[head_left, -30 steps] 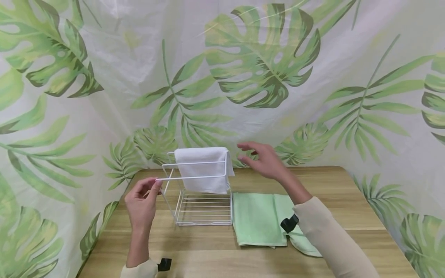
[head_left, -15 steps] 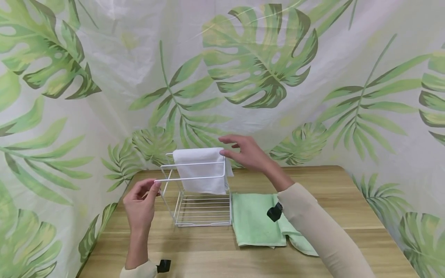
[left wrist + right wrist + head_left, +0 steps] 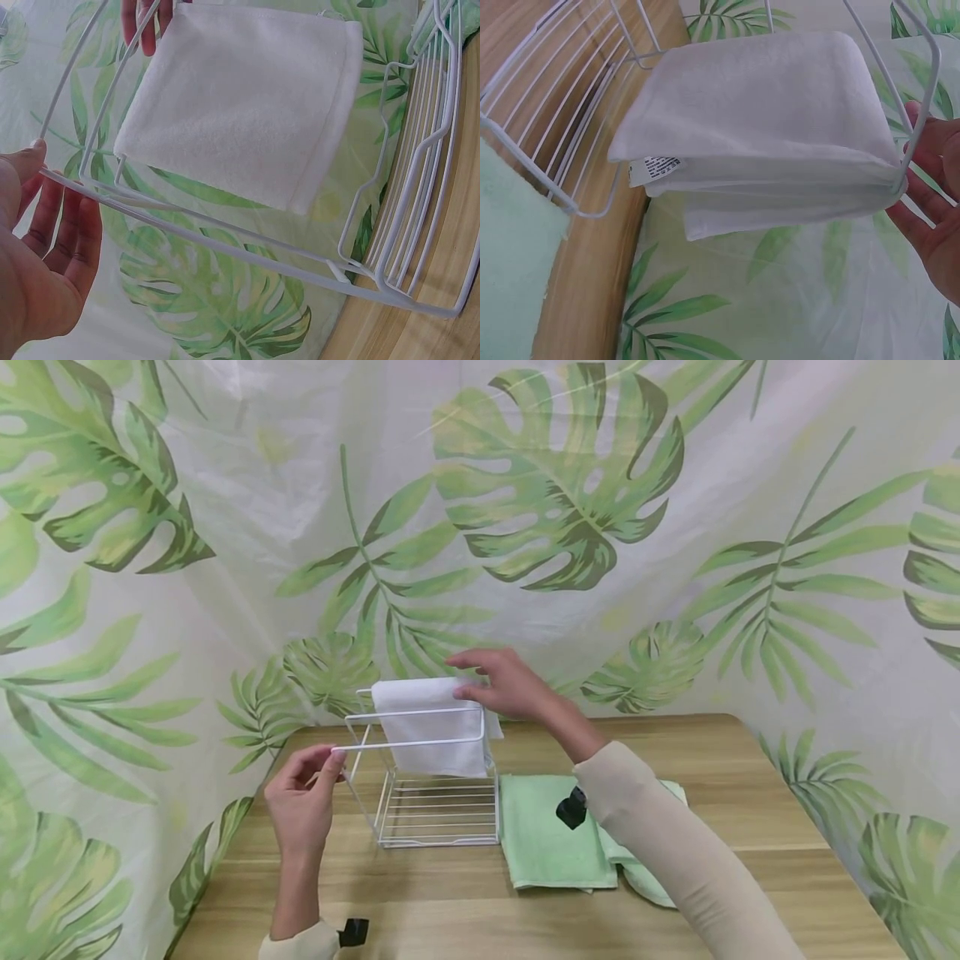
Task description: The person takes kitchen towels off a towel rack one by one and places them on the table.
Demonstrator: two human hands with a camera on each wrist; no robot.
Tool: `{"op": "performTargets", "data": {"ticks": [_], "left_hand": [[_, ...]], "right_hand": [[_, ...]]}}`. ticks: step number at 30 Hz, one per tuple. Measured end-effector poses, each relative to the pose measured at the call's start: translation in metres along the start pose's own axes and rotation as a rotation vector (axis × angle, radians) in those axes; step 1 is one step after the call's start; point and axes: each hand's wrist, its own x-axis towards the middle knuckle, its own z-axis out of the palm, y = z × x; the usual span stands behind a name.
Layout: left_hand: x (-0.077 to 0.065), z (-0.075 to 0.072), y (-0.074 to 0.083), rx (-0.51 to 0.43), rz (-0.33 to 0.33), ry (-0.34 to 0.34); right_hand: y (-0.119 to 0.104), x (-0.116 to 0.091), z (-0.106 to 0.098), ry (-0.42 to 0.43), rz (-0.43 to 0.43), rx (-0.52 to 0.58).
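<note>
A white wire rack (image 3: pixel 438 842) stands on the wooden table, with a slatted bottom and several rails on top. Over its rearmost rail hangs a folded white towel (image 3: pixel 431 752); the right wrist view shows a printed label (image 3: pixel 660 166) at its edge. My left hand (image 3: pixel 303 797) pinches the front left corner of the top rail between thumb and fingers, seen closely in the left wrist view. At the towel's upper right end is my right hand (image 3: pixel 510 683), fingers extended, thumb in front of the cloth. In the right wrist view, its fingertips (image 3: pixel 904 217) lie beside the towel's folded end.
Light green folded towels (image 3: pixel 555 852) lie on the wooden table (image 3: pixel 720 827), just right of the rack and partly under the right sleeve (image 3: pixel 660 835). A leaf-patterned curtain (image 3: pixel 570 485) hangs behind the table.
My right hand has moved left, from beyond the rack's right side to the upper right end of the white towel. The left hand keeps its hold on the rack's corner.
</note>
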Motion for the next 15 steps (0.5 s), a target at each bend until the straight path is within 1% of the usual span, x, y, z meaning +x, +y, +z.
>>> {"op": "performTargets", "data": {"ticks": [4,9,15], "left_hand": [[0.000,0.001,0.000,-0.017,0.005,-0.003],[0.000,0.001,-0.001,-0.005,0.000,-0.002],[0.001,0.000,-0.004,-0.008,-0.008,0.004]], "right_hand": [[0.002,0.003,0.002,-0.003,0.008,-0.008],[0.003,0.008,0.004,-0.018,0.004,-0.025],[0.000,0.012,0.006,-0.040,0.047,-0.036]]}}
